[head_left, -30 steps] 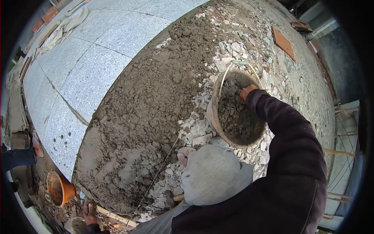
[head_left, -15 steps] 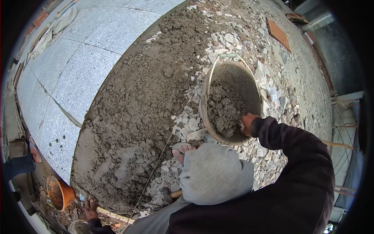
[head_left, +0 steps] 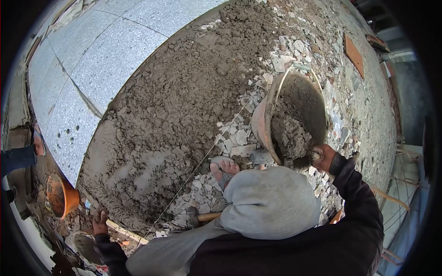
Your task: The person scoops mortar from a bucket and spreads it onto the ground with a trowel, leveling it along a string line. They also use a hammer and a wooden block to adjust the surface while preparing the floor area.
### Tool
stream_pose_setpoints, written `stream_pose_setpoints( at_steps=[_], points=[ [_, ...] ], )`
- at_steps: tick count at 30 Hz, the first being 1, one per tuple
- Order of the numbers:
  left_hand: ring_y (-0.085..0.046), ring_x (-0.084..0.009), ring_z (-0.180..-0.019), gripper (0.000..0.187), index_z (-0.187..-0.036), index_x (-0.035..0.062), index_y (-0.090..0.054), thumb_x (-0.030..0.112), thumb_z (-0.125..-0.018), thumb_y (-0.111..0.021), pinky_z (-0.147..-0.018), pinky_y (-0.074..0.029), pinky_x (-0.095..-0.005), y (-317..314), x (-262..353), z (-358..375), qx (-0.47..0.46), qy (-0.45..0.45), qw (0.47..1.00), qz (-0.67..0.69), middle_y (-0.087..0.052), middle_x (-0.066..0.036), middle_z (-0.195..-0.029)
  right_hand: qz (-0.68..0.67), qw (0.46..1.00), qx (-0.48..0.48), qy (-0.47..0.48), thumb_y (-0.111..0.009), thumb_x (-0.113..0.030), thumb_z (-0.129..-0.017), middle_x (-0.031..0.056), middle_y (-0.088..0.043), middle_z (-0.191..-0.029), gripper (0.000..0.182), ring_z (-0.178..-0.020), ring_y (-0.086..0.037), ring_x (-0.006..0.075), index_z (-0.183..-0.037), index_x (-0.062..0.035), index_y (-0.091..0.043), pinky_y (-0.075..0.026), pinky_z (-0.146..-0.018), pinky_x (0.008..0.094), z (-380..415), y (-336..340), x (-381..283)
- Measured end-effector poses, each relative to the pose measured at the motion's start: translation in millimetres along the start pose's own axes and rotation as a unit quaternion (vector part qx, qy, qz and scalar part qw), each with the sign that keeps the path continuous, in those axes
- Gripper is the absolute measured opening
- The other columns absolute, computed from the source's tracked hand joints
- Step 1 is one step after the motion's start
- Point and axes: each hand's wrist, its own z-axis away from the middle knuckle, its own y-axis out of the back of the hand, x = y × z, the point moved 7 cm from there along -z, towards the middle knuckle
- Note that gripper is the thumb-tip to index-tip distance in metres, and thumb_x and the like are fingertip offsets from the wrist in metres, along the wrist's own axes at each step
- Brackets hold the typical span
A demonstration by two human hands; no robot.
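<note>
My right hand (head_left: 325, 157) is closed around the handle of a trowel at the near rim of a bucket (head_left: 261, 120). A lump of wet mortar (head_left: 294, 136) sits in front of the hand, hiding the blade. Down at the left, my left hand (head_left: 100, 223) has its fingers curled at a long wooden strip (head_left: 126, 232) by the mortar bed's near edge. Between my hands spreads a bed of rough grey mortar (head_left: 170, 110), smoother at its near left end.
Speckled tiles (head_left: 115, 55) border the mortar bed. A taut string (head_left: 202, 158) crosses above rubble (head_left: 235, 138). An orange bucket (head_left: 70, 200) and another person's foot (head_left: 38, 140) are at left. A wooden handle (head_left: 209, 216) lies near my knee; a brown tile (head_left: 353, 56) lies farther off.
The bucket has tilted slightly, and mortar is gathered in a raised lump before my right hand. The view has shifted, so the bucket appears farther right. My left hand stays by the strip.
</note>
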Motion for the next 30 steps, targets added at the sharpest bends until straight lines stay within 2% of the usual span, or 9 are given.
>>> stream_pose_setpoints(
  at_steps=[3, 5, 6, 8, 11, 13, 20, 27, 30],
  points=[
    [-0.052, -0.0215, -0.096, 0.049, -0.121, -0.0016, -0.037, 0.027, -0.084, -0.050, -0.084, -0.041, -0.0320, 5, -24, 7, 0.017, 0.002, 1.000, 0.010, -0.053, -0.014, -0.106, 0.001, 1.000, 0.026, 0.008, -0.055, -0.003, -0.068, 0.0040, -0.048, -0.053, 0.008, -0.043, -0.049, 0.0098, -0.072, 0.0015, -0.050, -0.040, -0.042, 0.0251, 15, 11, -19],
    [-0.055, -0.0192, -0.089, 0.046, -0.119, -0.0019, -0.039, 0.027, -0.085, -0.050, -0.077, -0.043, -0.0299, 3, -11, 21, 0.027, 0.043, 0.998, -0.031, -0.056, -0.012, -0.102, 0.010, 0.995, 0.092, -0.034, -0.051, 0.006, -0.067, 0.0107, -0.053, -0.075, 0.037, -0.049, -0.049, 0.0122, -0.103, 0.0060, -0.042, -0.040, -0.041, 0.0257, 19, 20, -9],
    [-0.056, -0.0176, -0.084, 0.043, -0.115, -0.0006, -0.043, 0.029, -0.084, -0.050, -0.073, -0.043, -0.0282, 6, -12, 26, 0.034, 0.020, 0.998, -0.055, -0.057, -0.011, -0.099, -0.043, 0.987, 0.141, 0.066, -0.048, 0.008, -0.065, 0.0143, -0.051, -0.086, 0.043, -0.052, -0.051, 0.0154, -0.107, 0.0055, -0.038, -0.040, -0.040, 0.0266, 16, 28, 4],
    [-0.055, -0.0230, -0.086, 0.039, -0.109, 0.0033, -0.049, 0.032, -0.083, -0.050, -0.075, -0.042, -0.0320, 20, -23, 30, 0.064, 0.007, 0.985, -0.158, -0.058, -0.014, -0.092, 0.004, 0.987, 0.139, 0.082, -0.048, 0.009, -0.062, 0.0117, -0.051, -0.084, 0.043, -0.068, -0.053, 0.0172, -0.103, 0.0033, -0.041, -0.044, -0.061, 0.0276, 13, 31, -32],
    [-0.053, -0.0259, -0.096, 0.045, -0.117, 0.0026, -0.044, 0.032, -0.083, -0.050, -0.084, -0.038, -0.0315, 37, -5, 33, 0.078, 0.071, 0.979, -0.176, -0.056, -0.016, -0.104, 0.152, 0.952, -0.015, 0.265, -0.052, 0.006, -0.062, 0.0092, -0.053, -0.079, 0.033, -0.057, -0.052, 0.0140, -0.094, 0.0007, -0.047, -0.042, -0.045, 0.0252, -19, 11, -103],
    [-0.052, -0.0284, -0.099, 0.047, -0.116, 0.0034, -0.045, 0.035, -0.082, -0.050, -0.084, -0.038, -0.0323, 64, -41, 17, 0.097, 0.113, 0.935, -0.322, -0.055, -0.017, -0.105, 0.180, 0.949, -0.051, 0.252, -0.053, 0.004, -0.061, 0.0072, -0.052, -0.074, 0.026, -0.055, -0.051, 0.0130, -0.087, 0.0001, -0.049, -0.040, -0.044, 0.0244, -36, -22, -157],
    [-0.049, -0.0347, -0.100, 0.056, -0.107, 0.0012, -0.052, 0.049, -0.080, -0.044, -0.084, -0.037, -0.0384, 100, -54, 37, 0.219, 0.189, 0.934, -0.211, -0.053, -0.023, -0.104, 0.215, 0.910, -0.209, 0.287, -0.057, -0.003, -0.070, 0.0014, -0.047, -0.055, 0.008, -0.043, -0.046, 0.0077, -0.071, -0.0003, -0.049, -0.036, -0.041, 0.0225, -19, -197, -342],
    [-0.046, -0.0370, -0.102, 0.060, -0.108, -0.0049, -0.049, 0.049, -0.083, -0.037, -0.086, -0.036, -0.0378, 77, -103, 34, 0.227, 0.156, 0.954, -0.117, -0.050, -0.026, -0.106, 0.199, 0.826, -0.377, 0.369, -0.055, -0.004, -0.072, 0.0021, -0.049, -0.059, 0.012, -0.044, -0.047, 0.0077, -0.081, 0.0021, -0.050, -0.037, -0.042, 0.0225, 3, -341, -402],
    [-0.047, -0.0337, -0.103, 0.056, -0.113, -0.0020, -0.045, 0.046, -0.084, -0.039, -0.088, -0.035, -0.0349, 74, -66, 48, 0.327, -0.037, 0.940, -0.091, -0.050, -0.022, -0.109, 0.223, 0.821, -0.405, 0.335, -0.056, -0.004, -0.073, 0.0027, -0.049, -0.059, 0.013, -0.044, -0.048, 0.0081, -0.082, 0.0035, -0.050, -0.038, -0.042, 0.0226, 24, -368, -395]
  ],
)
